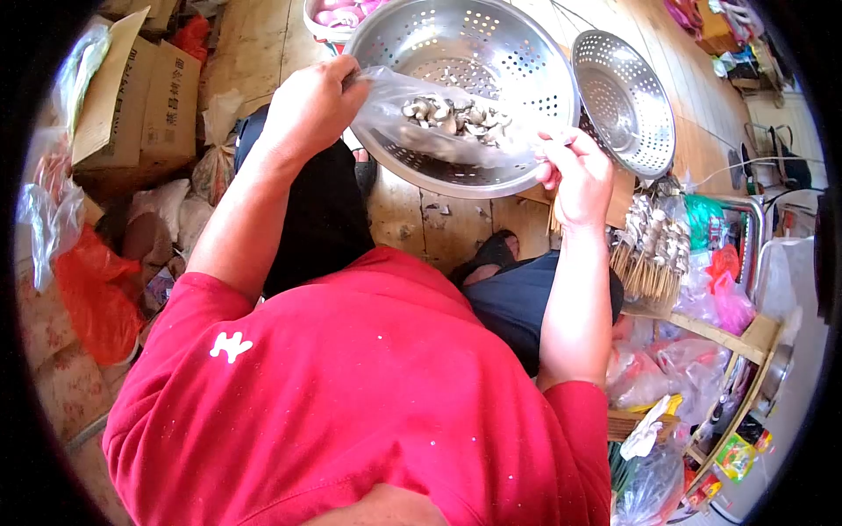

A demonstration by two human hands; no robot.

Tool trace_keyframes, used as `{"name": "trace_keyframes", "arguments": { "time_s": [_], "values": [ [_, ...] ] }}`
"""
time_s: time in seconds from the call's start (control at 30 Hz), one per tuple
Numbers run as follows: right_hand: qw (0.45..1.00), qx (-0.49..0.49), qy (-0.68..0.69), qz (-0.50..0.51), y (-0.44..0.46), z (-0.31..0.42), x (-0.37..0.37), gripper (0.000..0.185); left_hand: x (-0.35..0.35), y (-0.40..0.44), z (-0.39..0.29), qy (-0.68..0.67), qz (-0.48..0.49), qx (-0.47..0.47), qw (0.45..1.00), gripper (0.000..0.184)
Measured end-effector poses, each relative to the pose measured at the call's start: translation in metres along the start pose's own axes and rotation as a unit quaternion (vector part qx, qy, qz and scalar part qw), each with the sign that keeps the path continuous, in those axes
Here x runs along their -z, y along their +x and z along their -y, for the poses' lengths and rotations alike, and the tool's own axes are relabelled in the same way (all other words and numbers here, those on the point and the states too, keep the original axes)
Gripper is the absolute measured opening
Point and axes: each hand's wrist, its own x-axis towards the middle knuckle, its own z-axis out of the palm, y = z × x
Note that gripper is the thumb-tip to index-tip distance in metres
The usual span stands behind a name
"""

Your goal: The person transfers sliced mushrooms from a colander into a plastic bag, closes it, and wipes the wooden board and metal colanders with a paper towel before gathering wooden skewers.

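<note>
A clear plastic bag [412, 138] with grey and white chopped pieces [460, 121] inside is stretched between my hands. My left hand [324, 101] is closed round one end of the bag. The other end is pinched by the fingers of my right hand [574, 171]. Below the bag lies a large perforated steel colander [522, 66], with small pale bits on its bottom. A second, smaller colander [624, 101] leans just to the right of it.
Cardboard boxes [140, 114] and a red plastic bag [98, 298] are at the left. Skewered pieces [653, 237] lie on a wooden shelf [710, 333] at the right, above more plastic bags. A tub with pink items [338, 16] stands behind the large colander.
</note>
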Motion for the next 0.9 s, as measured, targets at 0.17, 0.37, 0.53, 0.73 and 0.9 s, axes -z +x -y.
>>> {"name": "trace_keyframes", "arguments": {
  "time_s": [0.17, 0.37, 0.53, 0.73, 0.9],
  "values": [
    [1.000, 0.004, 0.029, -0.011, -0.015, -0.007, -0.001, 0.016, 0.011, -0.004, 0.000, -0.429, 0.119, 0.083, 0.892, 0.017],
    [0.992, 0.061, 0.102, -0.036, -0.020, 0.004, -0.004, 0.015, 0.005, -0.006, -0.024, -0.533, 0.010, -0.077, 0.843, 0.017],
    [0.975, 0.185, 0.119, 0.009, -0.034, 0.069, -0.016, 0.015, 0.042, 0.008, -0.074, -0.682, 0.093, -0.186, 0.701, 0.037],
    [0.868, 0.438, -0.202, 0.118, -0.084, 0.130, -0.054, 0.009, 0.066, -0.034, -0.110, -0.425, 0.204, -0.320, 0.822, 0.043],
    [0.878, 0.390, -0.251, 0.118, -0.117, 0.124, -0.073, 0.014, 0.068, -0.078, -0.084, -0.438, 0.263, -0.233, 0.828, 0.019]
  ]
}}
